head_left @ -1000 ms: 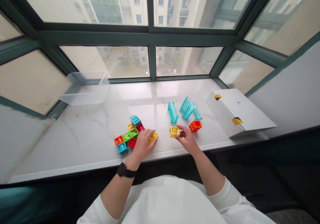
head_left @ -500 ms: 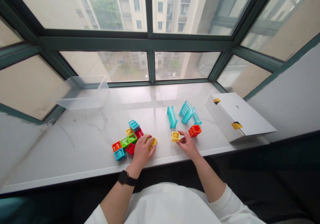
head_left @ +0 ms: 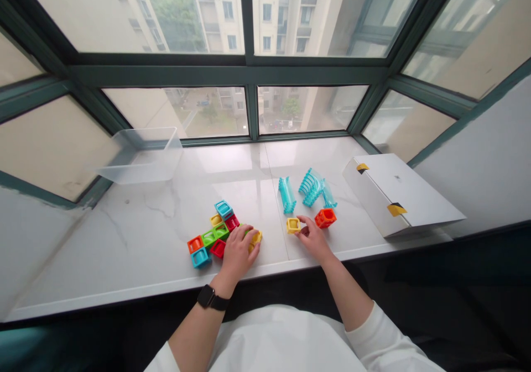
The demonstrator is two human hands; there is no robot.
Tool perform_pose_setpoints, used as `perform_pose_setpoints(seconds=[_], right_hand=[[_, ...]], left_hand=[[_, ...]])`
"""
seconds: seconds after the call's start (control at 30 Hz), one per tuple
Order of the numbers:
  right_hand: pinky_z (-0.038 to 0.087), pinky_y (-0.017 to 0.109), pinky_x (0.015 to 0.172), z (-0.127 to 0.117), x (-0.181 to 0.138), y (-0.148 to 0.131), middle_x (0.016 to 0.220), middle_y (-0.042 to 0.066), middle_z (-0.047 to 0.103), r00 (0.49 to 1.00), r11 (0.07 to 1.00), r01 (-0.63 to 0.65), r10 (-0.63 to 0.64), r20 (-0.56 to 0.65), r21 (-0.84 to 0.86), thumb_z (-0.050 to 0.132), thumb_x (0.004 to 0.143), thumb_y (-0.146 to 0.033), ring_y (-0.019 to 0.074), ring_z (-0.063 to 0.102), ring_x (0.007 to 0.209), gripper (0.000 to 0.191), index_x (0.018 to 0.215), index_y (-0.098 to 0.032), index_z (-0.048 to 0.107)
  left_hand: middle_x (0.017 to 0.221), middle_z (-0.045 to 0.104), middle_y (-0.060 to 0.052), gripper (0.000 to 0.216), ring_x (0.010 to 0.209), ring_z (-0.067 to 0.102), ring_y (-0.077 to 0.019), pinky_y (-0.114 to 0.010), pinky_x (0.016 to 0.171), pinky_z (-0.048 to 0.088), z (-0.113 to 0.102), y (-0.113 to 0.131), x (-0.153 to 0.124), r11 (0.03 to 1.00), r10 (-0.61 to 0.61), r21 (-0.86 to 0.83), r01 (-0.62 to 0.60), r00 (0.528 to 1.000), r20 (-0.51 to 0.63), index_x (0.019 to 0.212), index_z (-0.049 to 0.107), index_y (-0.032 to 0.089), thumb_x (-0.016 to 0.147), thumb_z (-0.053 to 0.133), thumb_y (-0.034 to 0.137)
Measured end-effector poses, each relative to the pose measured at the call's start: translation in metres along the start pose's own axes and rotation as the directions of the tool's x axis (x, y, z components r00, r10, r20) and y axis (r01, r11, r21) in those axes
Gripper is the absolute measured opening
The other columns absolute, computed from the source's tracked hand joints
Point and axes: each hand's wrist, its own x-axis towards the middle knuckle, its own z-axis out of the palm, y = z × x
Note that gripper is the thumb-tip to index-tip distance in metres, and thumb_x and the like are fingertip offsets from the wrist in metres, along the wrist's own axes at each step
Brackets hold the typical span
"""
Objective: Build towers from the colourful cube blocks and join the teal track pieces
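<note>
My right hand (head_left: 314, 240) pinches a yellow block (head_left: 293, 225) between thumb and fingers, low at the sill's surface. A red-orange block (head_left: 324, 218) stands just right of those fingers. My left hand (head_left: 238, 249), wearing a black watch (head_left: 206, 296), curls over the right end of a cluster of hollow plastic blocks. Under its fingertips a second yellow block (head_left: 256, 240) shows in part; other pieces there are hidden. Within the cluster are green blocks (head_left: 214, 234), a red block (head_left: 218, 248), an orange block (head_left: 195, 244) and blue blocks (head_left: 201, 257).
Clear turquoise track pieces, one straight (head_left: 286, 195) and one curved (head_left: 312, 188), lie behind my right hand. A transparent bin (head_left: 145, 174) stands back left. On the right is a white box (head_left: 409, 192) with yellow-black tabs. Windows (head_left: 215, 109) close off the white sill (head_left: 136, 250).
The whole view has shifted very slightly. Both hands keep their places and their hold; no block has visibly moved on the sill.
</note>
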Motion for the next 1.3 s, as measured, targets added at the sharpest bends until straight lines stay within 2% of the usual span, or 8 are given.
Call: perform_pose_setpoints(seconds=[0.13, 0.57, 0.77, 0.9, 1.0, 1.1, 1.17, 1.3], right_hand=[[0.060, 0.037, 0.083, 0.001, 0.005, -0.001, 0.132, 0.006, 0.072, 1.000, 1.000, 0.002, -0.002, 0.000, -0.023, 0.066, 0.085, -0.024, 0.0188, 0.070, 0.087, 0.052, 0.136, -0.028, 0.065], [0.058, 0.044, 0.097, 0.006, 0.013, 0.001, 0.130, 0.008, 0.072, 0.999, 0.992, -0.033, 0.034, 0.006, -0.118, 0.060, 0.085, -0.017, 0.0207, 0.069, 0.091, 0.056, 0.140, -0.025, 0.062], [0.060, 0.048, 0.098, 0.005, 0.003, -0.004, 0.135, 0.011, 0.061, 0.998, 0.989, 0.009, -0.017, -0.054, -0.150, 0.059, 0.083, -0.015, 0.0220, 0.068, 0.092, 0.062, 0.144, -0.026, 0.060], [0.059, 0.047, 0.099, 0.012, -0.020, -0.031, 0.126, 0.013, 0.061, 0.979, 0.980, 0.110, -0.136, -0.151, -0.167, 0.056, 0.090, -0.015, 0.0264, 0.066, 0.102, 0.049, 0.138, -0.025, 0.064], [0.059, 0.039, 0.093, 0.028, -0.031, -0.060, 0.117, 0.009, 0.065, 0.962, 0.961, 0.273, -0.271, 0.036, -0.049, 0.055, 0.097, -0.017, 0.0228, 0.067, 0.097, 0.041, 0.135, -0.027, 0.067], [0.057, 0.034, 0.091, 0.050, -0.028, -0.083, 0.113, 0.006, 0.066, 0.912, 0.932, 0.363, -0.358, 0.201, 0.010, 0.055, 0.100, -0.015, 0.0199, 0.068, 0.097, 0.039, 0.133, -0.030, 0.071], [0.055, 0.031, 0.091, 0.064, -0.021, -0.091, 0.111, 0.005, 0.066, 0.892, 0.927, 0.375, -0.359, 0.276, -0.007, 0.056, 0.098, -0.011, 0.0187, 0.068, 0.097, 0.041, 0.130, -0.030, 0.074], [0.051, 0.025, 0.083, 0.081, -0.008, -0.094, 0.107, 0.003, 0.066, 0.886, 0.930, 0.328, -0.243, 0.394, -0.164, 0.062, 0.096, -0.010, 0.0167, 0.067, 0.090, 0.036, 0.120, -0.031, 0.079]], left_hand=[[0.132, 0.068, -0.011, 0.027, 0.129, 0.062, -0.0319, -0.053, 0.116, 0.051, 0.000, 0.000, 0.000, 1.000, 0.001, 0.008, -0.001, 1.000, 0.001, 0.125, 0.069, 0.026, 0.098, 0.065, 0.030], [0.134, 0.067, -0.011, 0.027, 0.129, 0.061, -0.0324, -0.054, 0.117, 0.050, 0.001, 0.000, 0.000, 1.000, -0.010, 0.015, 0.010, 1.000, 0.017, 0.125, 0.068, 0.026, 0.099, 0.063, 0.030], [0.142, 0.066, -0.013, 0.042, 0.134, 0.061, -0.0349, -0.058, 0.118, 0.049, 0.008, -0.003, -0.003, 0.999, -0.039, 0.001, 0.039, 0.999, -0.033, 0.138, 0.060, 0.026, 0.097, 0.065, 0.033], [0.150, 0.060, -0.017, 0.054, 0.141, 0.057, -0.0380, -0.059, 0.119, 0.049, 0.014, -0.004, -0.005, 0.996, -0.085, 0.004, 0.086, 0.994, -0.072, 0.144, 0.054, 0.023, 0.094, 0.069, 0.035], [0.147, 0.061, -0.018, 0.057, 0.141, 0.057, -0.0386, -0.059, 0.118, 0.049, 0.015, -0.005, -0.005, 0.996, -0.093, 0.006, 0.094, 0.994, -0.057, 0.146, 0.053, 0.022, 0.093, 0.070, 0.036], [0.148, 0.061, -0.019, 0.057, 0.142, 0.056, -0.0385, -0.059, 0.119, 0.049, 0.014, -0.007, -0.005, 0.997, -0.072, 0.014, 0.072, 0.997, -0.029, 0.146, 0.053, 0.021, 0.094, 0.069, 0.039], [0.148, 0.062, -0.018, 0.055, 0.142, 0.056, -0.0380, -0.059, 0.120, 0.049, 0.013, -0.008, -0.005, 0.999, -0.048, 0.012, 0.048, 0.999, -0.014, 0.145, 0.053, 0.020, 0.095, 0.069, 0.039], [0.147, 0.062, -0.017, 0.054, 0.140, 0.057, -0.0379, -0.058, 0.120, 0.049, 0.013, -0.010, -0.004, 0.999, -0.041, 0.001, 0.041, 0.999, -0.009, 0.144, 0.055, 0.021, 0.094, 0.069, 0.034]])
